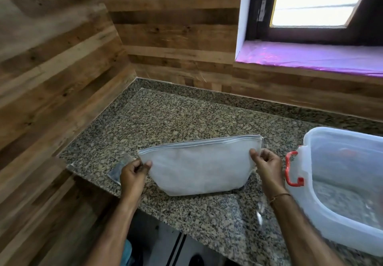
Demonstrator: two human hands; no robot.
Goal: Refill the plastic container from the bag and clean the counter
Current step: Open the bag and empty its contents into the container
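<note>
— Where is the bag (pixel 199 170)?
— Upright at mid-bench, translucent white, zip edge on top. The left hand (pixel 132 174) pinches its left end, the right hand (pixel 267 168) its right end; each grip is clamped on it.
— Room around it?
— Bare granite bench (pixel 176 120) beyond, to the wooden walls.
— Anything close?
— The plastic container (pixel 348 182), red latch (pixel 292 172), stands right; a small clear packet (pixel 122 167) lies left.
</note>
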